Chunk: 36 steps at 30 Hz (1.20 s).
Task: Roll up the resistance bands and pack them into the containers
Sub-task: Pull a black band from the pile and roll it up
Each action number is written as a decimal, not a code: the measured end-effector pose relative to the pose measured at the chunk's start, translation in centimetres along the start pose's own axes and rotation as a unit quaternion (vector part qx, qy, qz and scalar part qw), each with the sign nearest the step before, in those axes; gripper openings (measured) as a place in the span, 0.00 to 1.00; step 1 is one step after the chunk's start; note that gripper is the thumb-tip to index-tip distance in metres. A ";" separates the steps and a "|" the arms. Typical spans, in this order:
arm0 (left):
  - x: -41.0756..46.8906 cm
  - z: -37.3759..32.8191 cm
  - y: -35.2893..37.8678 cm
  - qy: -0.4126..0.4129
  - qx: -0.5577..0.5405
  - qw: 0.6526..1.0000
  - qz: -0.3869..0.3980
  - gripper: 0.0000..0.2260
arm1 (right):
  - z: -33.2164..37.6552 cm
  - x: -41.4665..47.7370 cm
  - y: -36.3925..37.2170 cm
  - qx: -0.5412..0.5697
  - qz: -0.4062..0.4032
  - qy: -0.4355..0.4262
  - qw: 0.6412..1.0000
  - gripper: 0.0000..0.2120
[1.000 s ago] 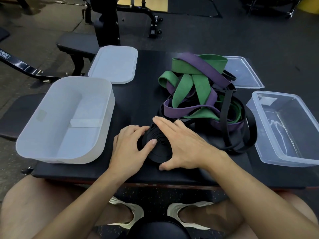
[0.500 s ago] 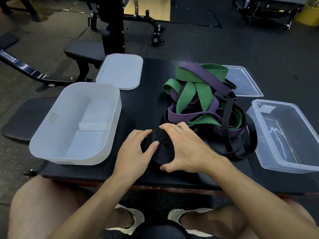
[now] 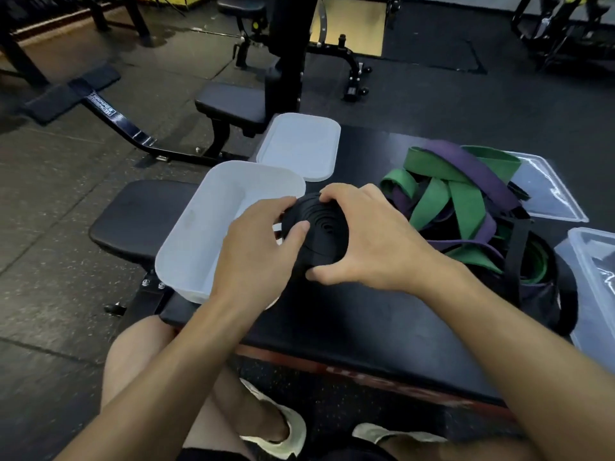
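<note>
1. One rolled black band (image 3: 319, 234) is raised over the white container's (image 3: 196, 234) right rim.
2. Two hands, left hand (image 3: 256, 257) and right hand (image 3: 372, 237), each grip curled round it.
3. Two containers; the clear container (image 3: 595, 261) stands beyond one loose pile of bands (image 3: 466, 207).
4. Earlier the band lay on the worktop (image 3: 366, 321).

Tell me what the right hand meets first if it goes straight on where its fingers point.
Likely the far rim of the white container. The right hand, gripping the rolled black band, may clear it; height is unclear.
</note>
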<state>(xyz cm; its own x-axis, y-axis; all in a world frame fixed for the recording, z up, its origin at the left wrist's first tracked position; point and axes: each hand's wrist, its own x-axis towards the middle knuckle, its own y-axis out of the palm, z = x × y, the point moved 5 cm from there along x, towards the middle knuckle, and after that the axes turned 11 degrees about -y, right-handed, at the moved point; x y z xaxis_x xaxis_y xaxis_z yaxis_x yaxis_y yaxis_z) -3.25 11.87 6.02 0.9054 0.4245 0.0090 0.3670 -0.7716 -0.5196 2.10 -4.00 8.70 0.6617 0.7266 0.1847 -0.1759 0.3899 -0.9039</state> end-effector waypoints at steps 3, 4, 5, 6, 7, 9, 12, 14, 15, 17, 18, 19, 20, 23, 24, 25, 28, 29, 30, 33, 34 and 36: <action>1.6 0.9 -2.2 -0.007 0.013 1.000 -0.015 0.17 | 1.3 3.0 1.0 0.005 -0.001 -0.007 1.000 0.42; 2.2 1.2 -2.9 -0.007 0.026 0.999 -0.023 0.18 | 1.6 4.0 1.4 0.006 -0.001 -0.007 1.000 0.40; 2.7 1.6 -3.7 -0.007 0.047 0.998 -0.035 0.18 | 1.9 5.0 2.0 0.005 0.000 -0.006 1.000 0.38; 3.1 2.0 -4.4 -0.005 0.077 0.996 -0.048 0.18 | 2.1 6.0 2.5 0.003 0.001 -0.002 1.000 0.37; 3.6 2.4 -5.1 -0.002 0.109 0.992 -0.063 0.19 | 2.2 6.9 3.0 0.001 0.002 0.001 1.000 0.35; 4.5 3.5 -6.2 -0.001 0.165 0.983 -0.081 0.20 | 2.2 8.6 4.0 -0.006 0.009 0.005 1.000 0.34; 5.6 5.3 -6.7 -0.013 0.226 0.970 -0.085 0.21 | 2.3 10.7 5.6 -0.024 0.041 0.004 0.999 0.32; 5.9 6.2 -6.7 -0.024 0.249 0.965 -0.077 0.22 | 2.1 11.8 7.0 -0.035 0.065 0.009 0.997 0.31; 6.0 6.6 -6.6 -0.032 0.252 0.965 -0.070 0.22 | 2.0 12.2 7.6 -0.039 0.075 0.015 0.996 0.31; 6.0 7.3 -6.3 -0.057 0.248 0.965 -0.057 0.21 | 1.8 13.0 8.8 -0.049 0.088 0.029 0.994 0.31; 6.0 7.5 -6.2 -0.067 0.248 0.965 -0.054 0.20 | 1.6 13.3 9.3 -0.053 0.093 0.037 0.994 0.31; 6.0 7.6 -6.2 -0.074 0.250 0.964 -0.053 0.20 | 1.5 13.6 9.7 -0.056 0.096 0.045 0.993 0.31; 6.0 7.6 -6.2 -0.076 0.250 0.964 -0.054 0.19 | 1.4 13.9 10.1 -0.056 0.098 0.054 0.992 0.30; 6.0 7.4 -6.3 -0.081 0.254 0.962 -0.056 0.19 | 1.0 14.7 10.7 -0.051 0.094 0.080 0.991 0.30; 6.0 7.3 -6.3 -0.078 0.256 0.962 -0.055 0.17 | 1.0 15.0 10.8 -0.050 0.092 0.088 0.991 0.30; 6.0 7.2 -6.3 -0.075 0.258 0.962 -0.053 0.15 | 1.0 15.2 11.0 -0.051 0.091 0.095 0.990 0.31; 5.8 6.8 -6.1 -0.069 0.261 0.962 -0.047 0.13 | 1.0 15.6 11.8 -0.054 0.090 0.108 0.989 0.33; 5.8 6.8 -6.1 -0.070 0.260 0.962 -0.048 0.13 | 1.0 15.5 12.0 -0.054 0.089 0.111 0.988 0.35; 5.8 6.8 -6.1 -0.073 0.257 0.963 -0.049 0.14 | 1.0 15.3 12.3 -0.059 0.087 0.112 0.988 0.37; 5.7 6.8 -6.1 -0.083 0.252 0.963 -0.049 0.14 | 1.1 14.9 12.7 -0.088 0.094 0.107 0.986 0.38; 5.6 6.8 -6.1 -0.084 0.253 0.963 -0.050 0.14 | 1.1 14.9 12.7 -0.096 0.098 0.106 0.985 0.38; 5.6 6.8 -6.0 -0.084 0.249 0.964 -0.049 0.14 | 1.4 15.0 12.6 -0.109 0.109 0.103 0.983 0.37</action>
<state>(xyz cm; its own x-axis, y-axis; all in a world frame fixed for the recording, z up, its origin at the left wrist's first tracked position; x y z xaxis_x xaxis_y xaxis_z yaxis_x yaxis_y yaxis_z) -1.88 22.10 3.43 0.8088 0.5869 -0.0378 0.2631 -0.4185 -0.8693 8.76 12.60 0.57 0.7638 0.6400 -0.0839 -0.1835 0.0906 -0.9788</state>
